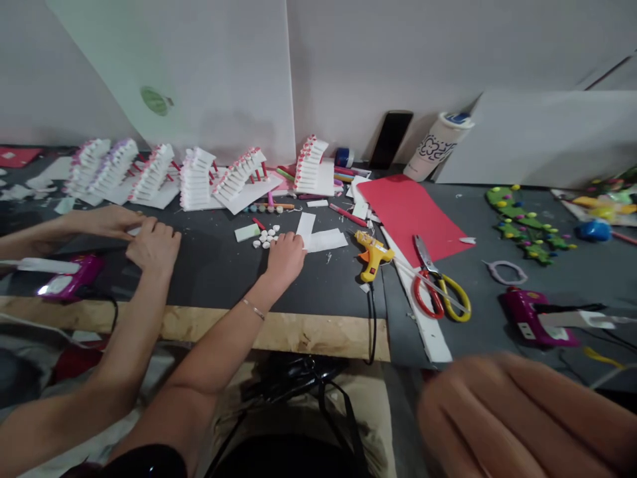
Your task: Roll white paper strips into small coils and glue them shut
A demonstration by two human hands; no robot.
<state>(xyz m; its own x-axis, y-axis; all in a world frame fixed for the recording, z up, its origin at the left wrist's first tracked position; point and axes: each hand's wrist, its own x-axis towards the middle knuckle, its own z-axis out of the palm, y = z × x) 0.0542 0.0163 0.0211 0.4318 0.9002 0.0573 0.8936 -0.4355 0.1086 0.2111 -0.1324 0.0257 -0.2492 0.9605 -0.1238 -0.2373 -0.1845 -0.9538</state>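
My left hand (pixel 287 260), with a thin bracelet at the wrist, rests low on the dark table. Its fingers curl down beside small white heart-shaped pieces (pixel 257 243) and two overlapping white card strips (pixel 326 239). Whatever may lie under those fingertips is hidden. Close to the camera at the lower right, my right hand (pixel 522 418) looms large and blurred. Its fingers lie stretched side by side, and no object shows in them. A yellow glue gun (pixel 373 257) sits to the right of my left hand, and a pale green piece (pixel 247 232) lies to its left.
At left, a co-worker's hands (pixel 154 242) meet over the table near a purple power block (pixel 74 275). White stepped models (pixel 196 179) line the back. Scissors (pixel 440 285) overlap red sheet (pixel 413 216). A cup (pixel 438 147) and phone (pixel 391 139) lean against the wall.
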